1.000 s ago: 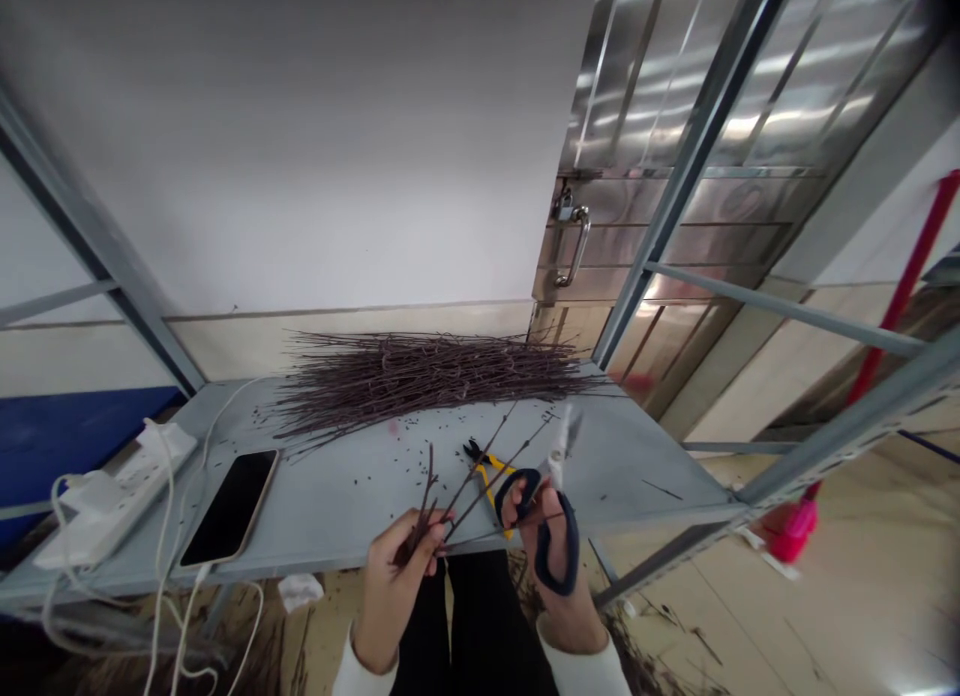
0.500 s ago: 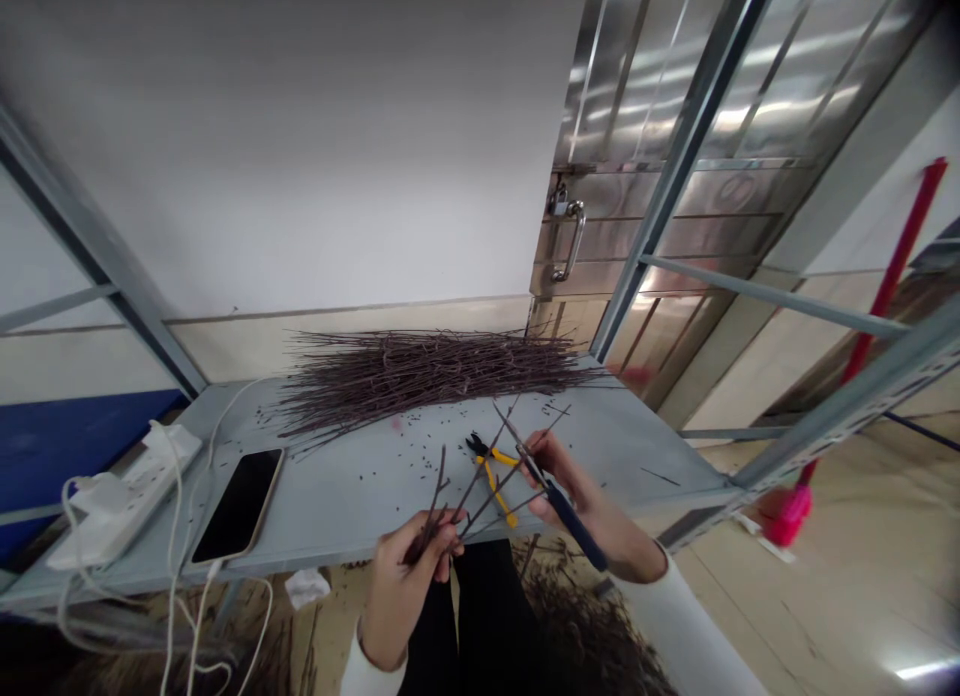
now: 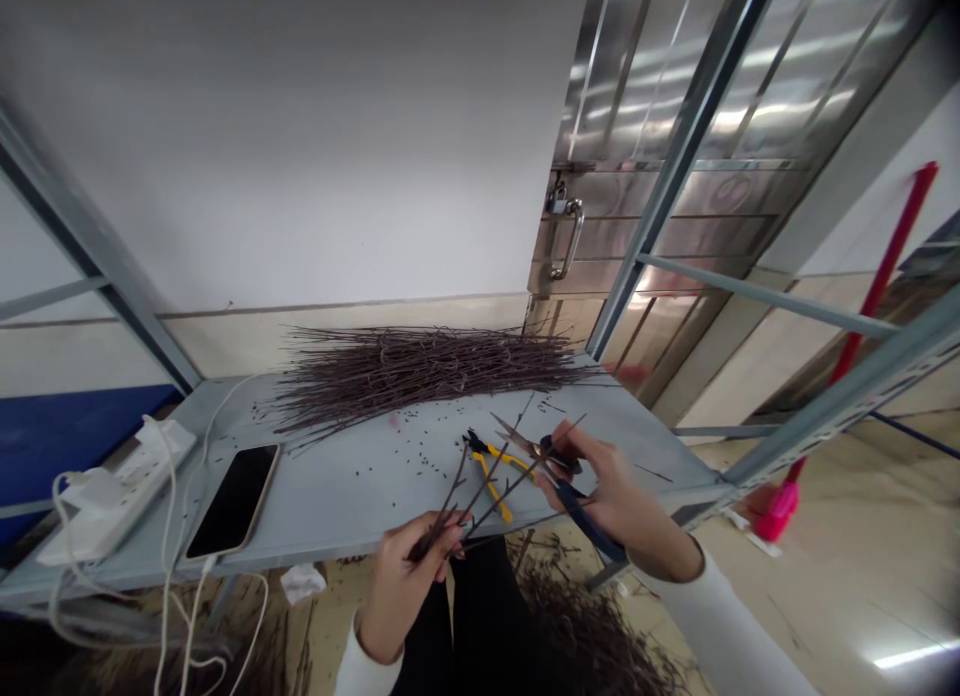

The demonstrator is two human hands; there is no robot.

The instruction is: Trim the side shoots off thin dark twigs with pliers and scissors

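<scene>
Fingers of the left hand (image 3: 409, 564) grip several twigs (image 3: 486, 480) near one end, apparently keeping the stems steady and splayed, while the right hand's (image 3: 606, 488) fingers grip scissors (image 3: 579, 508) alongside.

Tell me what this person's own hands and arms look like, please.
The left hand and right hand are both bare. Long, plain white sleeves cover the visible arms, ending near the wrists. I see no printed markings on the sleeves.
</scene>
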